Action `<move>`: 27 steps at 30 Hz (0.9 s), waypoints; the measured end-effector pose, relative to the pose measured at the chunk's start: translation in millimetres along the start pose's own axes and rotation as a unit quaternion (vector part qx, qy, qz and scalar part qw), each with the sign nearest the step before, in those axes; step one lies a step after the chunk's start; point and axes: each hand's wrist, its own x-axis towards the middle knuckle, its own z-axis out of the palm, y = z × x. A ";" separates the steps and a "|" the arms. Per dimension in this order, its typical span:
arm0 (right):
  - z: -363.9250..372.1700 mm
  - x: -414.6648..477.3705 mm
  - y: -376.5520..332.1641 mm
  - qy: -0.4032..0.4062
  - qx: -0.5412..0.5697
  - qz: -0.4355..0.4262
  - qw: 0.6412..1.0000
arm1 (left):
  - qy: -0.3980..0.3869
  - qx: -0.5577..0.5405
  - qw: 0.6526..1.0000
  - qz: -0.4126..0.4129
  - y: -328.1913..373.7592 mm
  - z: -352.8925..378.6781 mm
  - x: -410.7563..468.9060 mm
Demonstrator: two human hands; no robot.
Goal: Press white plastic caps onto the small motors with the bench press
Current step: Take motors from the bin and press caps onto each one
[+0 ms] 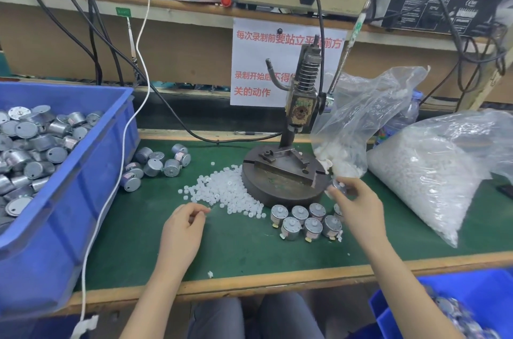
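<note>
right hand (358, 201) pinches motor (339, 185) at 3 o'clock of bench press (277, 190) base, likely bound for the fixture (283, 165) | left hand (183, 223) curled at 7 o'clock of cap pile (224, 191), cap held or not unclear | capped motors (305, 220) parked at 5 o'clock, off the fixture

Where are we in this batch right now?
Done: a cluster of capped motors stands in front of the bench press. In hand: the right hand holds a motor beside the press base; the left hand curls at the cap pile. Left: loose motors and a well-filled blue bin.
</note>
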 end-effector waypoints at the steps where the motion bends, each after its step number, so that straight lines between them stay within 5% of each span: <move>1: -4.4 -4.1 6.8 0.008 0.007 0.017 1.000 | -0.001 -0.001 1.000 -0.001 -0.8 0.0 0.4; 10: -17.6 -26.2 47.0 0.045 -0.071 0.037 0.996 | 0.003 -0.004 1.000 -0.003 -2.3 1.7 1.5; 19: -14.9 -32.1 47.7 -0.013 -0.145 0.029 0.989 | 0.000 0.002 1.000 -0.005 -0.2 1.6 1.1; 27: 13.9 -51.7 -0.7 0.052 -0.115 -0.112 0.986 | -0.005 0.002 1.000 -0.004 0.0 0.0 -0.4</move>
